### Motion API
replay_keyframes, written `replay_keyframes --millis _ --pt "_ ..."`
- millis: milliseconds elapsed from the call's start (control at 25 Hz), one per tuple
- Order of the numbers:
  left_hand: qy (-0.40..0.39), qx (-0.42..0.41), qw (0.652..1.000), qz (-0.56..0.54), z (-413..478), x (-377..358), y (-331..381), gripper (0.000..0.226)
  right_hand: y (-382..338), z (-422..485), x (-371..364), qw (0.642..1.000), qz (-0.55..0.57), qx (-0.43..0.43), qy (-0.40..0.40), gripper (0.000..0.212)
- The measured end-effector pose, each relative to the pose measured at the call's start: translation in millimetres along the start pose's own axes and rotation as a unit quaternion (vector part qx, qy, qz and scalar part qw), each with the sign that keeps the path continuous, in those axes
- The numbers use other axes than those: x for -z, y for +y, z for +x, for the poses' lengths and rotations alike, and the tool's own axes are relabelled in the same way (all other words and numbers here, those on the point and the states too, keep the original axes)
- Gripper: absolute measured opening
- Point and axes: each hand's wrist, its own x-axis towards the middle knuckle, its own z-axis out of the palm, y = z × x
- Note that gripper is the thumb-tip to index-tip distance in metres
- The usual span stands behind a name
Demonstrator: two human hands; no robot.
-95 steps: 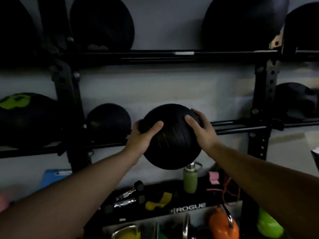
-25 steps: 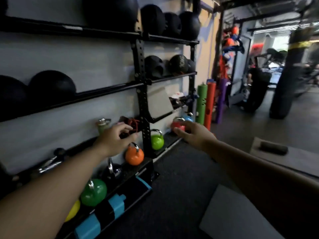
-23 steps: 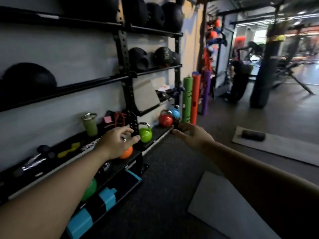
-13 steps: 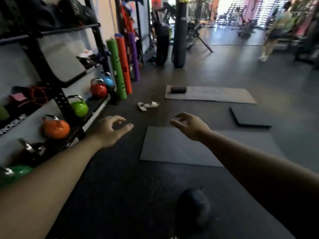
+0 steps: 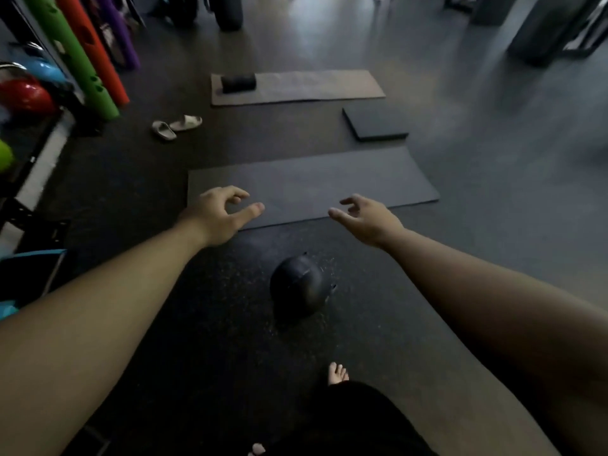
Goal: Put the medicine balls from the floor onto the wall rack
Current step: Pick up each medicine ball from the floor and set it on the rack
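Note:
A black medicine ball (image 5: 300, 286) lies on the dark rubber floor in front of my bare feet, a little below the middle of the view. My left hand (image 5: 218, 213) and my right hand (image 5: 367, 218) are both stretched out in the air beyond the ball, one on each side, fingers spread and empty. Neither touches the ball. Only the lower corner of the wall rack (image 5: 31, 179) shows at the left edge.
A dark grey mat (image 5: 312, 185) lies just beyond the ball, a thick black pad (image 5: 375, 125) and a tan mat (image 5: 296, 87) with a black roller (image 5: 238, 83) farther off. Sandals (image 5: 176, 125), upright foam rollers (image 5: 82, 57) and kettlebells (image 5: 26, 97) sit at the left.
I have turned away from the rack, where I held a ball at the shelf, and now look down at the floor. The floor ball has come closer to the view's centre; both hands stay empty.

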Motion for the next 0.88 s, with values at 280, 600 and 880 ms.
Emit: replay_keyframes --millis 280,600,880 --pt "-0.024 0.077 0.997 0.014 85 -100 -19 0.085 84 97 -28 0.997 -0.035 -0.007 -0.068 0.085" --pt "-0.030 0.203 0.979 -0.015 246 -196 -94 0.063 169 307 -89 0.979 -0.082 0.000 -0.187 0.087" --pt "-0.091 0.295 0.951 -0.025 313 -379 -275 0.083 287 432 -294 0.963 -0.093 -0.036 -0.252 0.078"
